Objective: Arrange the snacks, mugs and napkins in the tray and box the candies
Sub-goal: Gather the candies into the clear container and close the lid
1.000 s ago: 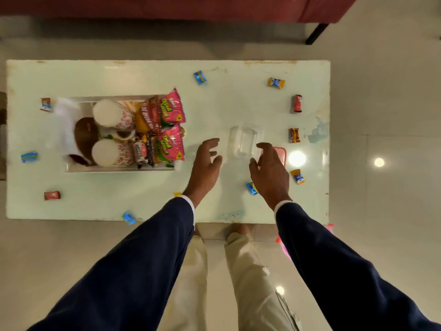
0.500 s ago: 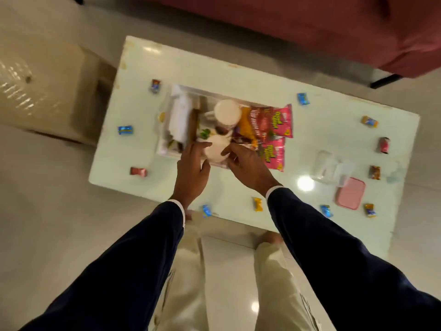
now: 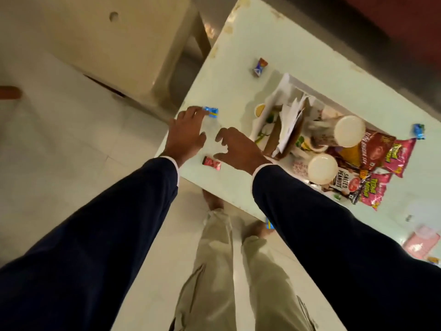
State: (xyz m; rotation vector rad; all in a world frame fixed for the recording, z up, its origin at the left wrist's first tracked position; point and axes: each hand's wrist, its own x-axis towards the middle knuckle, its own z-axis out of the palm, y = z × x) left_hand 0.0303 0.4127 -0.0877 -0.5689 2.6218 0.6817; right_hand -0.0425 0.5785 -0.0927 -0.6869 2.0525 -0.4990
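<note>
Both hands have left the tray (image 3: 290,80) and swung to the table's (image 3: 298,56) left end, so the candies come next, I judge. The left hand (image 3: 185,133) reaches with fingers spread, tips touching the blue candy (image 3: 211,112) but not yet gripping; the right hand (image 3: 238,149) hovers, fingers loosely curled and empty, over the red candy (image 3: 212,162). The tray holds mugs, snacks and napkins (pink lid (image 3: 421,243) far right). Pale tabletop, tiled floor, beige stool (image 3: 119,56) beyond.

Surface (image 3: 310,68): I see pale, smooth paint with a slight sheen, chipped at the edges.
Snack packets (image 3: 391,154): glossy printed foil.
Candies (image 3: 211,111): shiny wrappers.
Napkins (image 3: 290,118): matt white paper.
Sleeves (image 3: 119,223): dark matt cloth.
Floor (image 3: 59,139): polished tile.
</note>
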